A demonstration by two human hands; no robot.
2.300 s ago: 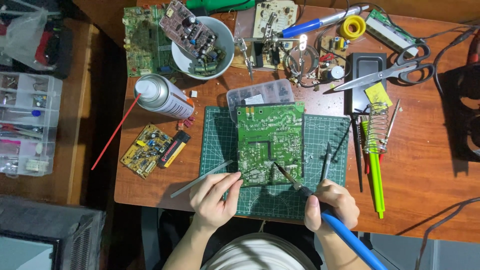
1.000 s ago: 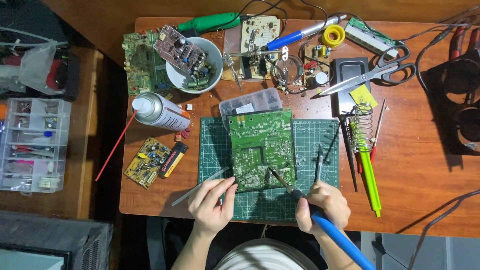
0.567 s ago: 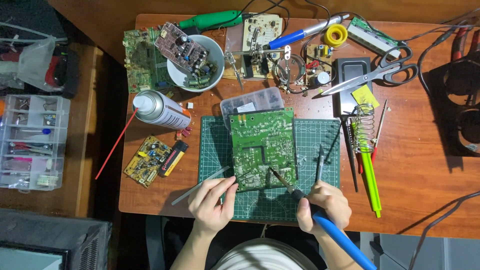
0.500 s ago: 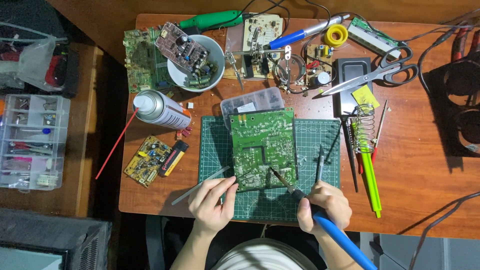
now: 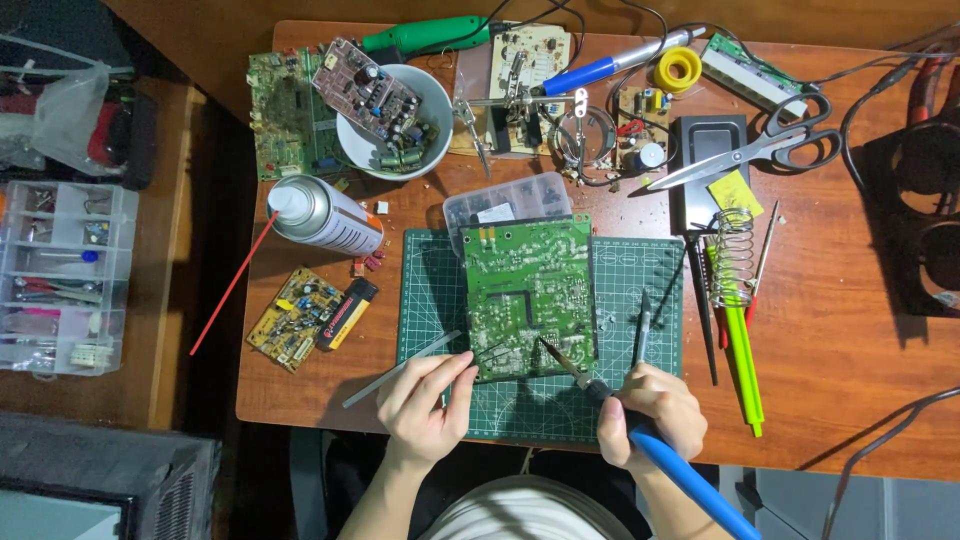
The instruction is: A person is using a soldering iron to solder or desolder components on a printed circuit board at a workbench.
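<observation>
While my left hand [image 5: 425, 398] pinches tweezers [image 5: 400, 369] at the circuit board [image 5: 530, 297], my right hand [image 5: 650, 412] grips the soldering iron [image 5: 640, 430] touching it; next, lift the part.

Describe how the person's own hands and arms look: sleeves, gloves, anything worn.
Both are bare: the left hand and right hand wear no gloves, and no rings or watch show. The forearms have no sleeves. A white garment covers the body between them.

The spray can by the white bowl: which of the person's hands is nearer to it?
Left. The left hand lies below the spray can, slightly right; the right hand, gripping the soldering iron, is much farther right.
</observation>
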